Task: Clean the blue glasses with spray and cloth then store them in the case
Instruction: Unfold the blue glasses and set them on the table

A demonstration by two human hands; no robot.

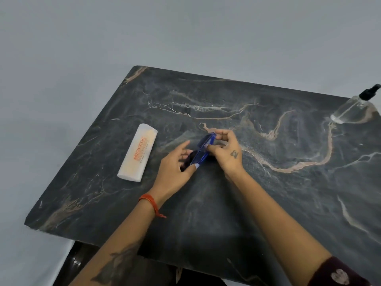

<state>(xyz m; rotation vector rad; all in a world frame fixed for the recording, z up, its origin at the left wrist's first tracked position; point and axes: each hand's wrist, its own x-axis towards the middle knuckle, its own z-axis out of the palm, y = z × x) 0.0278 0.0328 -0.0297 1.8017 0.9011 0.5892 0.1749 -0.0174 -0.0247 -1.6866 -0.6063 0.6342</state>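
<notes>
The blue glasses [203, 148] are held between both hands just above the dark marble table [268, 193], near its middle. My left hand [175, 168] grips their near end, with a dark piece, possibly the cloth, under its fingers. My right hand [226, 150] pinches the far end of the frame with thumb and fingers. The white glasses case [137, 152] with orange lettering lies closed to the left of my hands. A clear spray bottle [353, 107] with a black pump top stands at the far right corner.
The table's left and far edges drop off to a pale grey floor [61, 79]. A dark chair or stool part [76, 263] shows below the table's near left edge.
</notes>
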